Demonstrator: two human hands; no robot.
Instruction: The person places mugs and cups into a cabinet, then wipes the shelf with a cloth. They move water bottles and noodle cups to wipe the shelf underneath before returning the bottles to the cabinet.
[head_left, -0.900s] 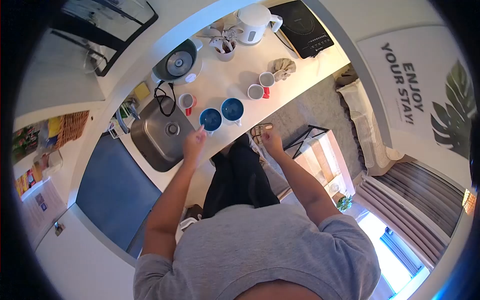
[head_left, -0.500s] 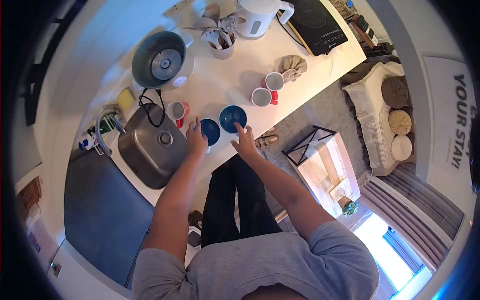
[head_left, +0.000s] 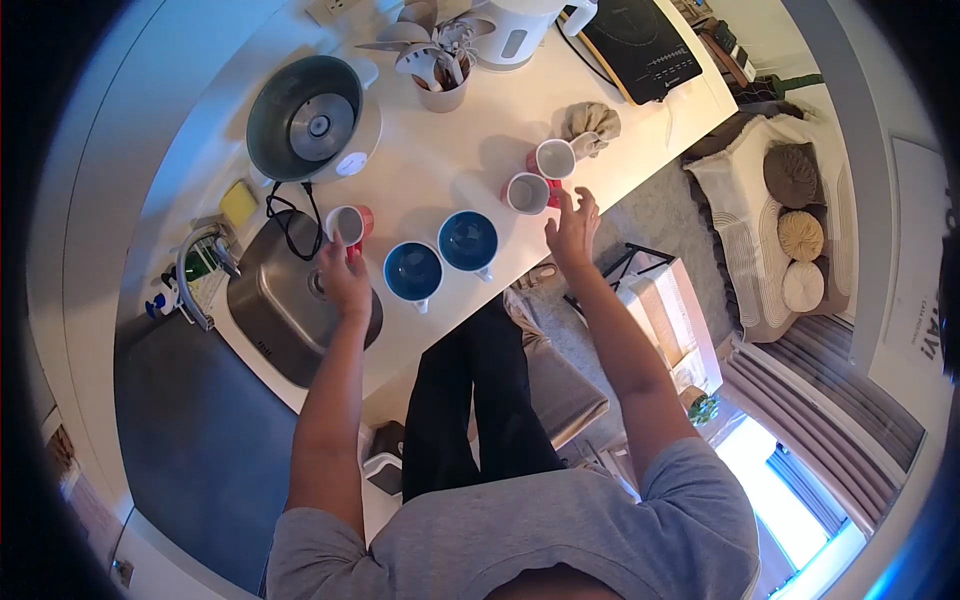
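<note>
My left hand [head_left: 345, 278] is at the red mug [head_left: 364, 218] beside the sink, its fingers at the handle; whether they grip it is hard to tell. My right hand [head_left: 573, 232] has its fingers apart, just below the handles of two more red mugs, a nearer one [head_left: 526, 194] and a farther one [head_left: 552, 159]. Between my hands stand two blue-lined cups, the left one [head_left: 413, 271] and the right one [head_left: 468, 241], side by side with their handles toward me. Neither hand touches them.
The sink [head_left: 290, 300] with its faucet [head_left: 190, 275] lies at the left. Behind are a large green pot [head_left: 305, 120], a utensil holder [head_left: 443, 92], a white kettle [head_left: 515, 35] and a black cooktop [head_left: 640, 50]. A beige cloth [head_left: 592, 125] lies by the mugs.
Both hands have moved off the blue-lined cups, the left one leftward to the single red mug, the right one rightward toward the pair. The cups' handles now show toward me.
</note>
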